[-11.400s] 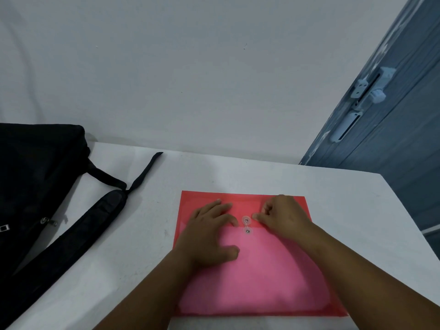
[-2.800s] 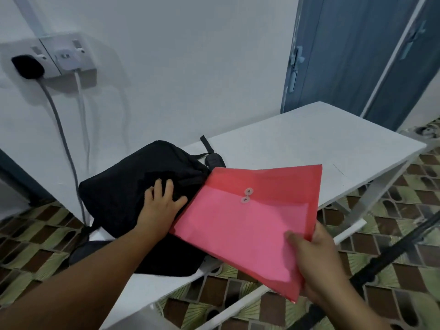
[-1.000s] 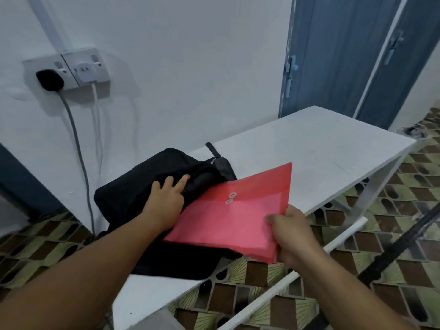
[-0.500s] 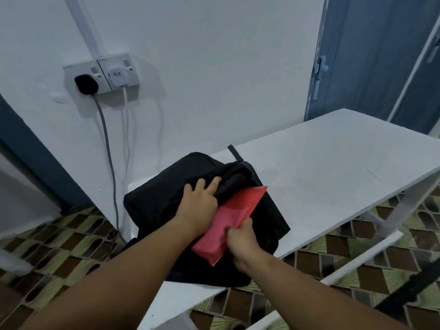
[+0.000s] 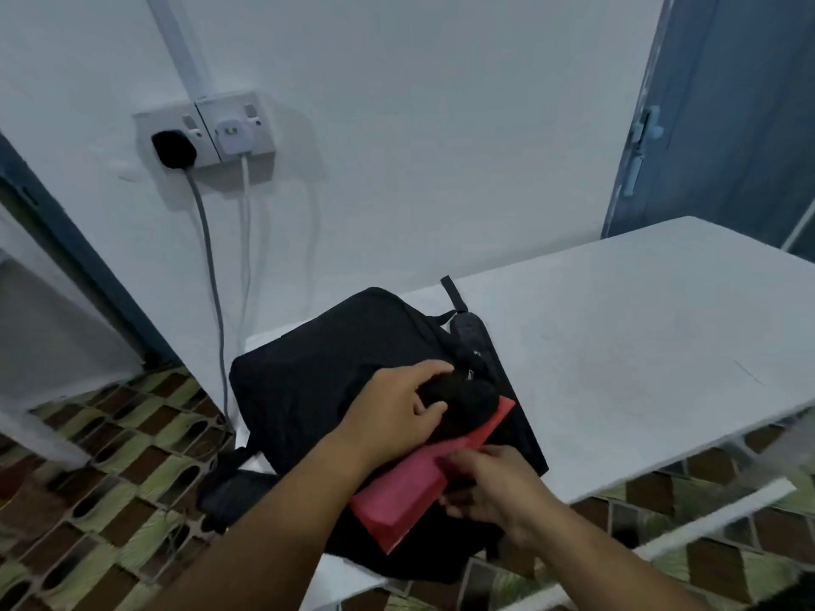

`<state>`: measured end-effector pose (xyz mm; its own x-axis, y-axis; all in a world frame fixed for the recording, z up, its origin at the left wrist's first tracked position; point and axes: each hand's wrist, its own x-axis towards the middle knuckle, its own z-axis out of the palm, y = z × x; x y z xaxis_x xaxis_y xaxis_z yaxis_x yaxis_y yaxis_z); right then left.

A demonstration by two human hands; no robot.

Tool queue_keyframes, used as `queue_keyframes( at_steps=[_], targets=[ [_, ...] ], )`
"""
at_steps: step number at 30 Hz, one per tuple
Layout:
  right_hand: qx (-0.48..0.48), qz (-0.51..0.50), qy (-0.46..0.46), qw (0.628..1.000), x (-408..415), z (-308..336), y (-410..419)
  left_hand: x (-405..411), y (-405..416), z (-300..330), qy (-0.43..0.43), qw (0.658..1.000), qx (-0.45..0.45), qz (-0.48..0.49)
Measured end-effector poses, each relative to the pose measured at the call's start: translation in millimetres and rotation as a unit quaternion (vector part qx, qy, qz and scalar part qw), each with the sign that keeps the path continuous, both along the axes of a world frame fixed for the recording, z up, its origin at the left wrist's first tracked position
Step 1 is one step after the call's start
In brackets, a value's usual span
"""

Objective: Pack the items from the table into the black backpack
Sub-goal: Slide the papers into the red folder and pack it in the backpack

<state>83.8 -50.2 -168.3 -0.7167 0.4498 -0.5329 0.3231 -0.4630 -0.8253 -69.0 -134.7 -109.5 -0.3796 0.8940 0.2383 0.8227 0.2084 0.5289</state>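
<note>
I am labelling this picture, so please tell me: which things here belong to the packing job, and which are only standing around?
Belong to the job:
- black backpack
- red envelope folder
- left hand
- right hand
- white table

Only around:
- wall socket with black plug and cables
- blue door

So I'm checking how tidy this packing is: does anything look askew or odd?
The red envelope is only partly inside the black backpack, its corner sticking out at a slant. The backpack overhangs the white table at its near edge.
</note>
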Motion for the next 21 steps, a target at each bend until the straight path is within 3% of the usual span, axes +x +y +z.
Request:
queue_keyframes(
  at_steps=[3, 4, 6, 8, 15, 19, 21],
  targets=[
    [0.083, -0.040, -0.009, 0.996, 3, -2, 44, 7, 16, 0, -0.009, 0.979, 0.140, 0.148],
    [0.119, -0.040, -0.018, 0.992, 1, -2, 57, 8, 22, 1, 0.007, 0.968, 0.124, 0.216],
    [0.160, -0.016, -0.023, 0.987, -2, -4, 83, 9, 35, 2, 0.052, 0.953, -0.040, 0.297],
    [0.165, 0.015, -0.014, 0.986, -5, -1, 105, 15, 51, 0, 0.022, 0.946, -0.163, 0.279],
    [0.290, 0.099, -0.012, 0.952, -24, -1, 183, 68, 99, -33, -0.128, 0.949, -0.209, 0.196],
    [0.519, 0.133, 0.002, 0.844, -37, 1, 197, 63, 105, -35, -0.207, 0.929, -0.166, 0.259],
    [0.601, 0.157, 0.024, 0.783, -45, 3, 195, 55, 107, -32, -0.145, 0.942, -0.092, 0.290]
  ],
)
